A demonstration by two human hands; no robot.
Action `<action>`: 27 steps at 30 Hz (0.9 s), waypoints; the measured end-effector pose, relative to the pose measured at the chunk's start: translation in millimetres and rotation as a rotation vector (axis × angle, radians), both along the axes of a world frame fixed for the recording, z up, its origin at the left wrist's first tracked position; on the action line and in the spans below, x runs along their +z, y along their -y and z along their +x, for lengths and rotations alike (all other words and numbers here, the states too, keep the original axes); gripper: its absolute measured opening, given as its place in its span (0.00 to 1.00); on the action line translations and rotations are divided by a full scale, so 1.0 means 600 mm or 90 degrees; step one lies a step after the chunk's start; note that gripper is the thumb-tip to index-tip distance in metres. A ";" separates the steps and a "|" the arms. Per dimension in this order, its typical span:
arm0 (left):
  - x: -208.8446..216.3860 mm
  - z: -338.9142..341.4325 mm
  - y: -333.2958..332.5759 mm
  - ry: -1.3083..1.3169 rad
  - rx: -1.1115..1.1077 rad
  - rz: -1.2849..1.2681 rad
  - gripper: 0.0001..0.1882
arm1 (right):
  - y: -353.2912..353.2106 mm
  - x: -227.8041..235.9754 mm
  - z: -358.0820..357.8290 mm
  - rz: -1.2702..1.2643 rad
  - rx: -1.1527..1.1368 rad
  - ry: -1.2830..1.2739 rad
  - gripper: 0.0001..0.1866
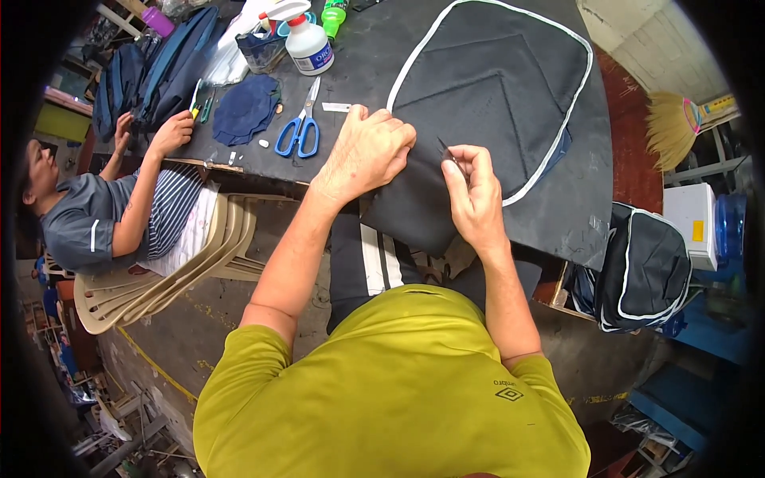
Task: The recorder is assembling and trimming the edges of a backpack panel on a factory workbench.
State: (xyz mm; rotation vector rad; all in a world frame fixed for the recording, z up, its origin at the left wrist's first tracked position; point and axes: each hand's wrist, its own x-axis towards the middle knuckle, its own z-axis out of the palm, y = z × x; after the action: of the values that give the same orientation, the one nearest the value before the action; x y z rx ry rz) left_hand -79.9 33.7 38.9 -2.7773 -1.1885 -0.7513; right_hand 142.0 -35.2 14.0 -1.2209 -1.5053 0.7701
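A black fabric panel [478, 64] edged with white piping lies on the dark table, its near part hanging over the table's edge toward my lap. My left hand [366, 151] is closed in a fist on the panel's near left side, gripping the black cloth. In my right hand [476, 195], thumb and fingers pinch a small dark pointed tool [443, 149], its tip directed at the cloth; its exact kind is mostly hidden by the fingers. Stitched angled seams show across the panel. Blue-handled scissors [298, 135] rest left of my left hand.
Beyond the scissors are a spray bottle [307, 48], a green bottle [335, 16] and round navy cloth pieces [245, 110]. At left, a co-worker [119, 207] sits on stacked beige chairs [159, 295] near navy bags [159, 72]. A black bag [649, 267] stands at right.
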 end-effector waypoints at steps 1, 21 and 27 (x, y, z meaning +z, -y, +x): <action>-0.006 0.003 0.002 0.022 -0.004 0.012 0.06 | -0.005 0.002 0.000 -0.005 -0.003 -0.014 0.13; -0.046 0.018 0.075 0.146 0.117 0.000 0.13 | 0.010 -0.003 -0.010 0.009 -0.077 0.006 0.05; -0.034 0.022 0.066 0.067 0.123 0.000 0.08 | 0.014 -0.002 -0.009 0.016 -0.070 0.017 0.06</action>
State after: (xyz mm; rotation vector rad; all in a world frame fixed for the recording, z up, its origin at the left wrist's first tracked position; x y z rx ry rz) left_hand -66.8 -5.8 18.3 -2.6011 -1.4475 -0.8863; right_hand 136.8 -43.5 12.9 -1.2893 -1.4521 0.6627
